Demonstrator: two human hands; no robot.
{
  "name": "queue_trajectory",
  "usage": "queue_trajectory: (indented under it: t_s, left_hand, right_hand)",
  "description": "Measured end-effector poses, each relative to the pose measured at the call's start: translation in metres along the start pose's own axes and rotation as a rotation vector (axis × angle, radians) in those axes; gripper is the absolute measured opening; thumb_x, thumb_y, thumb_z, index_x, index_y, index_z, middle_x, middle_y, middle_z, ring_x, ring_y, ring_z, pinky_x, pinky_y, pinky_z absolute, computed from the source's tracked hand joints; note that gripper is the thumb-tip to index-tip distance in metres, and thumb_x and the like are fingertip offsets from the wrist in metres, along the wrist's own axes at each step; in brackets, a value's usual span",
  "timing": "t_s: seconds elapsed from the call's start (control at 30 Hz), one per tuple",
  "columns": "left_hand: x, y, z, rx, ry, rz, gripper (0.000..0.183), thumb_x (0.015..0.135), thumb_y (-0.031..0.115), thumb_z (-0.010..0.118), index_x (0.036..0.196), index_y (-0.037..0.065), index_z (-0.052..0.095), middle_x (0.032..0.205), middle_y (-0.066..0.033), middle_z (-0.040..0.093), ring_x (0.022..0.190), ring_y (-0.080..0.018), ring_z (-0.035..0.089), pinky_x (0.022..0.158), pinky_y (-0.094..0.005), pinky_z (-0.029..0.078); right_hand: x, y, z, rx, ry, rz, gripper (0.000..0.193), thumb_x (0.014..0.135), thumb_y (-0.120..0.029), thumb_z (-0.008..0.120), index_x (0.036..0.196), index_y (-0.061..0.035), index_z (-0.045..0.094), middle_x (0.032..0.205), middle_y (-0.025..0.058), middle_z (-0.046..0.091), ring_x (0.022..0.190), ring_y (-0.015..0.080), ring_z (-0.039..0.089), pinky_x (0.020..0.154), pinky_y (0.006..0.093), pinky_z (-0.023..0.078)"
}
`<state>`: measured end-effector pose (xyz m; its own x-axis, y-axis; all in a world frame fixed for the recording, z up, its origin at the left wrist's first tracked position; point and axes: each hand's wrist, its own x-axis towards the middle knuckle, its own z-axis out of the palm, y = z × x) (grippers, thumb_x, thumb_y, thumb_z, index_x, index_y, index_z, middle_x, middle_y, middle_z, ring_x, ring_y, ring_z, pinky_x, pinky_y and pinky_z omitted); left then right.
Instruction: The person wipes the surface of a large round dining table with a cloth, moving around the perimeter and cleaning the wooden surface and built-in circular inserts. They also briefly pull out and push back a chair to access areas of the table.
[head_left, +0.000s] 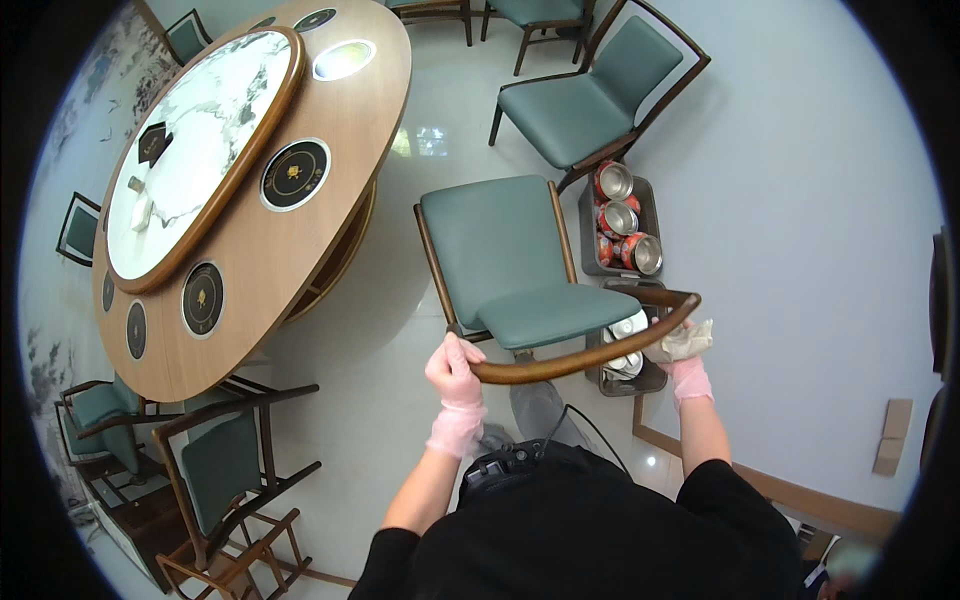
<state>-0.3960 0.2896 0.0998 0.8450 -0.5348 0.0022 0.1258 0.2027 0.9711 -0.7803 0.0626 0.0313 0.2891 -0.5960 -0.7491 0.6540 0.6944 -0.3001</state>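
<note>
Pink gloves (pixel 457 428) cover both hands. The left hand (pixel 453 370) is closed, fingers curled around the left part of the curved wooden rail (pixel 560 368) of a chair (pixel 495 235), thumb uppermost. The right hand (pixel 686 362) grasps a pale cloth (pixel 690 340) at the right bend of that rail; the cloth and the rail hide most of its fingers, so how tightly they close cannot be told. The chair stands upright on the pale floor (pixel 370 450), directly in front of the person, its green back pad (pixel 560 312) nearest the body and its seat beyond. Just right of it, along the wall (pixel 800 250), are two grey bins: the far bin (pixel 652 205) holds red cans (pixel 619 218), and the near bin (pixel 655 380), partly behind the rail, holds white items (pixel 628 330). To the left is a round table (pixel 345 190) bearing a marble-patterned turntable (pixel 215 115), with another chair (pixel 220 470) near its lower edge.
</note>
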Motion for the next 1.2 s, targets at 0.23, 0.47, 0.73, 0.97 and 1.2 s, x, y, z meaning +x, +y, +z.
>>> queue_trajectory:
  t_s: [0.23, 0.47, 0.73, 0.97, 1.2]
  left_hand:
    - [0.02, 0.001, -0.045, 0.151, -0.429, -0.164, 0.031, 0.102, 0.028, 0.056, 0.097, 0.0, 0.066, 0.096, -0.0082, 0.069, 0.092, -0.0181, 0.063, 0.086, -0.0313, 0.049]
    - [0.027, 0.038, -0.139, 0.297, -0.237, 0.015, 0.043, 0.104, 0.038, 0.048, 0.125, 0.003, 0.061, 0.127, -0.015, 0.061, 0.125, -0.0252, 0.054, 0.109, -0.0346, 0.038]
    - [0.049, 0.041, -0.336, 0.122, 0.247, -0.327, 0.052, 0.106, 0.044, 0.039, 0.134, 0.003, 0.056, 0.136, -0.0147, 0.058, 0.13, -0.0259, 0.051, 0.116, -0.0393, 0.033]
    - [0.013, 0.039, -0.435, 0.175, 0.661, -0.638, 0.068, 0.104, 0.056, 0.03, 0.139, 0.001, 0.05, 0.135, -0.0171, 0.059, 0.129, -0.0269, 0.052, 0.115, -0.0414, 0.031]
    - [0.029, 0.028, -0.448, 0.085, 0.875, -0.677, 0.069, 0.104, 0.056, 0.03, 0.139, 0.001, 0.051, 0.133, -0.0152, 0.06, 0.127, -0.0259, 0.053, 0.113, -0.0405, 0.033]
  right_hand:
    - [-0.139, 0.015, 0.078, -0.714, 0.27, -0.951, 0.062, 0.094, -0.036, 0.049, 0.148, -0.0072, 0.038, 0.132, 0.0147, 0.055, 0.123, 0.0243, 0.053, 0.103, 0.0441, 0.045]
    - [-0.174, 0.077, 0.298, -1.326, -0.35, -1.125, 0.059, 0.103, -0.032, 0.048, 0.156, -0.0136, 0.031, 0.138, 0.0059, 0.052, 0.127, 0.021, 0.05, 0.111, 0.0377, 0.037]
    - [0.021, 0.277, 0.429, -1.111, -0.625, -0.294, 0.068, 0.099, -0.053, 0.053, 0.156, -0.0225, 0.031, 0.147, 0.0052, 0.044, 0.128, 0.0206, 0.049, 0.108, 0.0385, 0.04]
    - [0.061, 0.494, 0.52, -1.724, -0.853, -1.014, 0.05, 0.104, -0.033, 0.05, 0.15, -0.0145, 0.042, 0.132, 0.0114, 0.059, 0.116, 0.0236, 0.059, 0.098, 0.0331, 0.046]
    - [0.162, 0.55, 0.482, -2.432, -1.639, -1.276, 0.076, 0.072, -0.005, 0.067, 0.145, -0.0108, 0.045, 0.146, 0.0143, 0.046, 0.141, 0.0323, 0.038, 0.117, 0.0583, 0.025]
